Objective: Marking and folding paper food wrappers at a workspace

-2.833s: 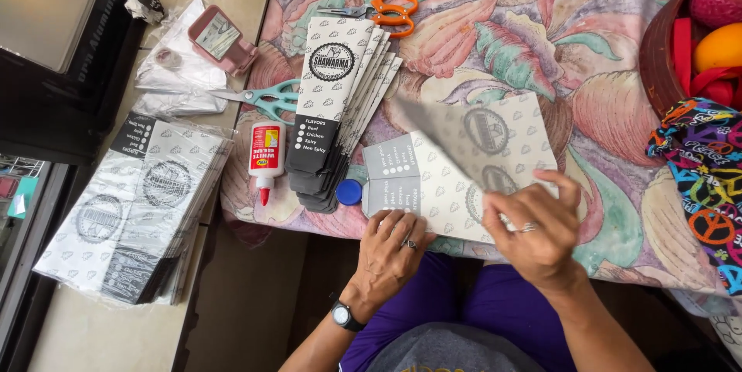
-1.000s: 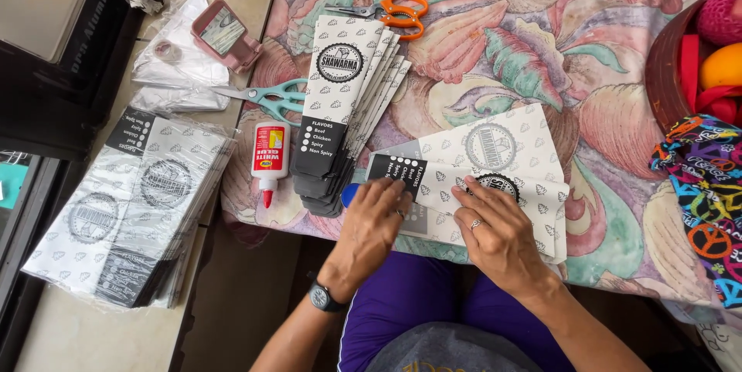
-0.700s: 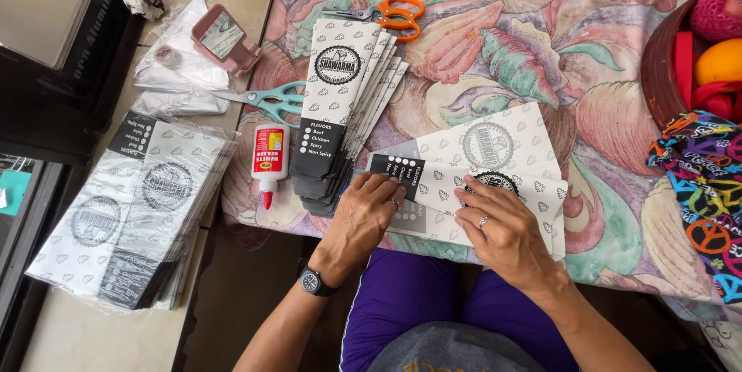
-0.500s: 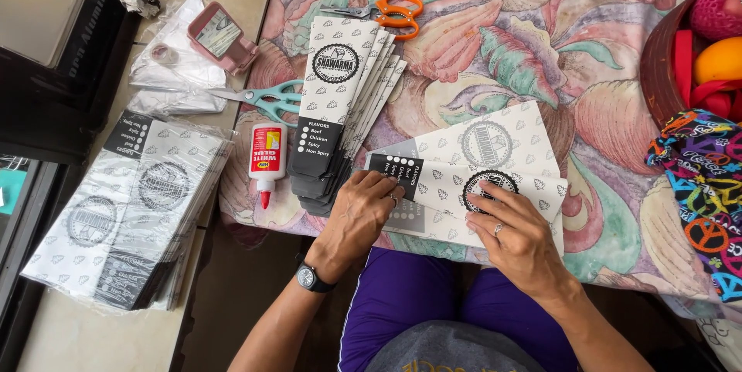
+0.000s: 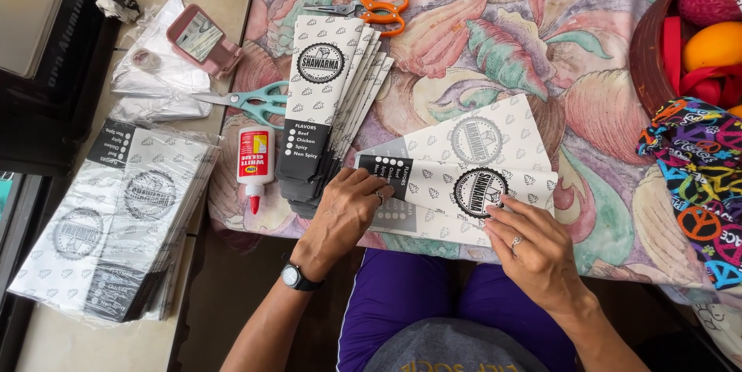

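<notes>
Down at the near edge of the tabletop (image 5: pixel 479 47), which wears a floral cloth with shell patterns, both hands press on a folded paper sleeve (image 5: pixel 464 179), white with small grey marks, a round black emblem and a black end panel. The left hand (image 5: pixel 346 213) lies flat with its fingers spread over the sleeve's black end, pinching nothing; a dark watch sits on that wrist. The right hand (image 5: pixel 537 252), a ring on one finger, rests its fingertips on the sleeve's lower edge just beside the emblem, its grip likewise flat and not closed on anything. A second sheet lies fanned beneath the sleeve.

Just left of the left hand stands a fanned stack of finished sleeves (image 5: pixel 328 101), and beside that a small white glue bottle (image 5: pixel 254 163) with a red tip. Teal scissors (image 5: pixel 247 101) lie near the bottle; orange scissors (image 5: pixel 371 10) lie beyond the stack. Another pile of flat sleeves in clear plastic (image 5: pixel 116 225) sits well apart on a lower surface at the left.
</notes>
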